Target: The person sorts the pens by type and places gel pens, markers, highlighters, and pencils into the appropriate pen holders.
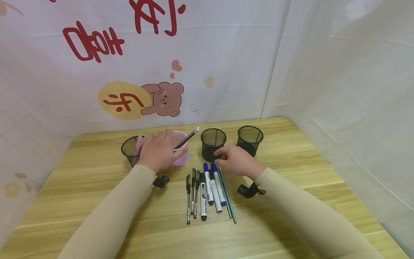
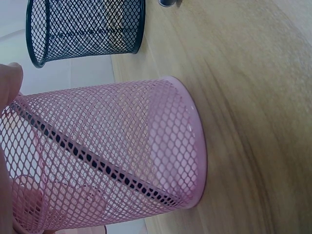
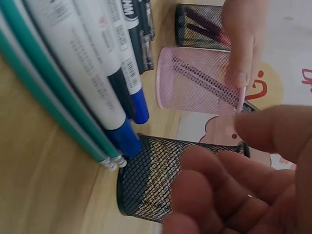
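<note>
My left hand [image 1: 158,153] grips the rim of a pink mesh pen holder [image 1: 182,158], thumb on the near side. Dark pencils [image 1: 188,138] lean inside it, eraser ends sticking out at the right. My right hand [image 1: 237,160] hovers just above the capped ends of the blue-capped markers [image 1: 219,185], its fingers loosely bent, thumb apart and nothing between them. Two green pencils [image 1: 227,194] lie beside those markers. Behind the right fingertips stands a black mesh pen holder [image 1: 212,141], its lower part partly covered in the right wrist view.
Further left in the row lie several black gel pens [image 1: 193,190] and a black-capped marker [image 1: 203,198]. A black holder [image 1: 129,151] with pink pens stands at the far left. Another black holder [image 1: 250,138] stands at the right, near the back edge of the wooden table [image 1: 275,223].
</note>
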Action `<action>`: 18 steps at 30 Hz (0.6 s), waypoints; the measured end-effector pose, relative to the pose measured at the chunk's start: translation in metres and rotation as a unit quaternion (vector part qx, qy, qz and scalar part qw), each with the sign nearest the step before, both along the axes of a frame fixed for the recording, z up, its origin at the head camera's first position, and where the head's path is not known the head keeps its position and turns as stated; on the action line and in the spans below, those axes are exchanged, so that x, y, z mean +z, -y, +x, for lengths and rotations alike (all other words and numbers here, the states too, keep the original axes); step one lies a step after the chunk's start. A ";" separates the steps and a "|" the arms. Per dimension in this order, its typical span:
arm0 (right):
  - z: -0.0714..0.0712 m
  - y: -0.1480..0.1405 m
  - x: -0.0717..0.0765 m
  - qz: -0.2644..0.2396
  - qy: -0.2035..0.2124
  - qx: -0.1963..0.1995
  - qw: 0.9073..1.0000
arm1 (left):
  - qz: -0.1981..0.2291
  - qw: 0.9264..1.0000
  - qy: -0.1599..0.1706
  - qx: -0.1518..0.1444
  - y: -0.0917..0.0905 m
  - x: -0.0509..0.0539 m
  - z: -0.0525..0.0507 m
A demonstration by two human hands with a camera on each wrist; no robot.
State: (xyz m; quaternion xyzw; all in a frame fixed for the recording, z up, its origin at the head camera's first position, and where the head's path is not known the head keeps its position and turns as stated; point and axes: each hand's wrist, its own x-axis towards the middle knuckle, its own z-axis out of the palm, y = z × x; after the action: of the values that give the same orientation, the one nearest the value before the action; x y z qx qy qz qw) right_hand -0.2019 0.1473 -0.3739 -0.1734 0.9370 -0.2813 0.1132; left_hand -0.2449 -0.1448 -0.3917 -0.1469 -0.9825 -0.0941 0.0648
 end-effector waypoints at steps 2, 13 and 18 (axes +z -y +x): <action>0.000 -0.001 -0.003 0.023 0.010 0.006 1.000 | 0.000 1.000 0.000 0.000 0.000 0.000 0.000; -0.001 -0.002 -0.019 0.093 0.035 0.019 0.995 | 0.000 1.000 0.000 0.003 -0.001 -0.001 0.000; -0.002 -0.002 -0.023 0.101 0.039 0.015 0.994 | -0.002 1.000 0.002 0.007 -0.001 -0.001 0.000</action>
State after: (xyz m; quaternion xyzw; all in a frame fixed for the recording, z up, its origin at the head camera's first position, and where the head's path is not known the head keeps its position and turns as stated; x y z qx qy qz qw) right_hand -0.2034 0.1490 -0.3966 -0.1640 0.9530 -0.1896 0.1705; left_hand -0.2449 -0.1434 -0.3926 -0.1404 -0.9838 -0.0919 0.0636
